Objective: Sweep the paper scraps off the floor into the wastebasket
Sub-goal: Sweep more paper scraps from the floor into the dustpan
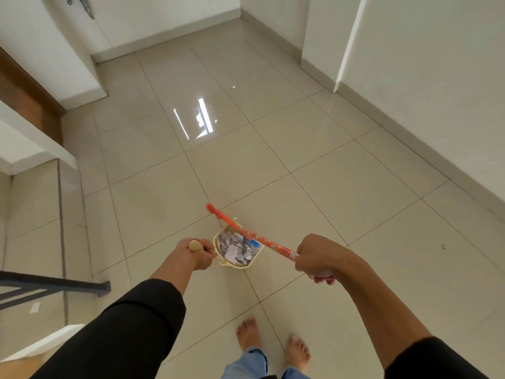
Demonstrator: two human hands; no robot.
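Observation:
A cream dustpan [236, 265] hangs low over the tiled floor, filled with white and grey paper scraps [236, 247]. My left hand [195, 253] grips the top of its upright cream handle [194, 245]. My right hand [318, 258] grips the red patterned broom handle [262, 237], which slants up and to the left across the dustpan, ending in a red tip [210, 207]. The broom's bristles are out of view. No wastebasket is visible.
Glossy beige tiles [273, 165] spread ahead between white walls. A white door with a lever handle [87, 6] stands at the far left. A stairwell with a dark railing [54, 285] and a glass panel drops away at left. My bare feet [273, 343] stand below.

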